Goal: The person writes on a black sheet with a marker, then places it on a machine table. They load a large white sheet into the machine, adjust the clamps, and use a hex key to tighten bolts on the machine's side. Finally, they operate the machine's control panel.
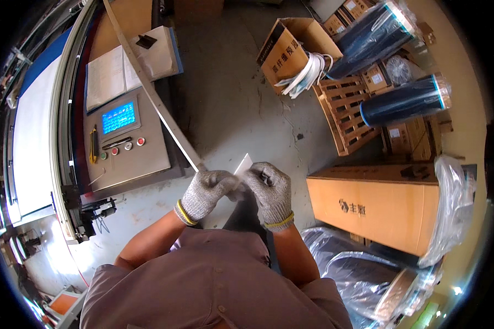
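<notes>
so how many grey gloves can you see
2: one grey glove on the left hand, another grey glove on the right hand. More could be hidden.

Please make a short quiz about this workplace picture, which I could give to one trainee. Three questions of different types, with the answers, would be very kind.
1. Choose one: what colour is the small piece between the left hand and the right hand?
A) orange
B) white
C) blue

2. True or false: white strips are bunched at the edge of an open cardboard box.

3. Fill in the missing word: the lit screen is on the person's ____ side.

Key: 1: B. 2: True. 3: left.
</notes>
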`<act>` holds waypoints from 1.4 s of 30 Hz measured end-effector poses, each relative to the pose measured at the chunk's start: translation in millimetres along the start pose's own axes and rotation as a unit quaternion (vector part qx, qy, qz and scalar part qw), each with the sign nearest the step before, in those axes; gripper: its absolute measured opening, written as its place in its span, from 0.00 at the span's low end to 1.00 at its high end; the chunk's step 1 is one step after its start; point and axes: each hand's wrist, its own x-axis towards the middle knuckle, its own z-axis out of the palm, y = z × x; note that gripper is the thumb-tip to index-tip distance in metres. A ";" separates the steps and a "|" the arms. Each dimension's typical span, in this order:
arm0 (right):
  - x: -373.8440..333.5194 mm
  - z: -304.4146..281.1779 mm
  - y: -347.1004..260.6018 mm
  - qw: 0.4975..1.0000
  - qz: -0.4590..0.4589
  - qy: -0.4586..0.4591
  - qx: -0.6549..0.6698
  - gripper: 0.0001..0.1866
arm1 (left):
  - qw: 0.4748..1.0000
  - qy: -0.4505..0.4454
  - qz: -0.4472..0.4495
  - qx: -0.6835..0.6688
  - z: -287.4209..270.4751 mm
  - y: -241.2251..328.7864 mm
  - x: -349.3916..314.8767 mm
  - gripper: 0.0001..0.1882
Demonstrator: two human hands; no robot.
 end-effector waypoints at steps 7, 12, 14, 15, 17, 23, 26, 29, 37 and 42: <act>65.3 -124.9 -0.2 0.999 0.032 -0.030 0.026 0.07 | 0.998 0.038 0.026 0.032 79.9 -15.5 109.6 0.11; 112.3 -194.8 -0.1 0.997 -0.027 -0.044 -0.060 0.07 | 0.999 0.051 0.014 0.004 127.4 -4.7 171.8 0.13; 131.2 -211.4 -1.4 0.987 -0.098 -0.061 -0.113 0.06 | 0.998 0.058 -0.004 -0.014 138.2 1.8 192.9 0.13; 141.0 -217.3 -2.2 0.979 -0.135 -0.068 -0.138 0.06 | 0.998 0.064 -0.012 -0.007 140.1 4.7 203.6 0.15; 160.2 -221.8 -7.1 0.991 -0.073 -0.055 -0.101 0.05 | 0.997 0.070 -0.020 0.001 139.2 10.1 223.0 0.15; 237.6 -208.5 -12.8 0.986 -0.076 -0.093 -0.119 0.05 | 0.994 0.111 -0.011 0.006 110.6 26.3 274.4 0.14; 286.9 -201.1 13.8 0.984 -0.084 -0.100 -0.123 0.05 | 0.990 0.084 0.042 0.105 75.4 29.5 310.7 0.14; 339.3 -171.6 -1.3 0.996 -0.021 -0.077 -0.035 0.05 | 0.962 0.103 0.071 0.243 -12.3 11.8 357.4 0.11; 498.9 -113.6 -13.7 0.987 0.031 -0.146 -0.058 0.06 | 0.492 0.811 0.046 0.312 -449.5 -29.6 375.9 0.17; 567.1 -103.9 -29.3 0.986 0.069 -0.124 -0.086 0.06 | 0.538 0.666 -0.328 0.399 -482.9 29.9 437.9 0.22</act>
